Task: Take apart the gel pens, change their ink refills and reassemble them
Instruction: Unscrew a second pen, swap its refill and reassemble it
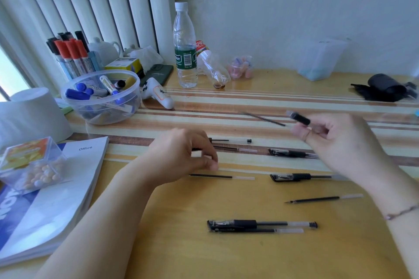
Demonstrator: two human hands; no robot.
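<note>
My right hand (335,140) is raised over the table and grips a gel pen barrel (299,118) with a black grip, blurred by motion. A thin refill (264,119) lies on the table beyond it. My left hand (181,156) hovers low with its fingers curled, over the near end of a pen (233,141) and a refill (235,149); whether it holds anything is unclear. On the table lie several capped black gel pens (292,153) (299,177) (260,224) and loose refills (222,176) (324,199) (258,231).
A clear bowl of markers (102,97) and a marker cup (68,56) stand at the left. A water bottle (184,47), a crushed bottle (213,68) and a plastic container (322,59) line the back. A book (68,179) with a candy box (31,163) lies front left.
</note>
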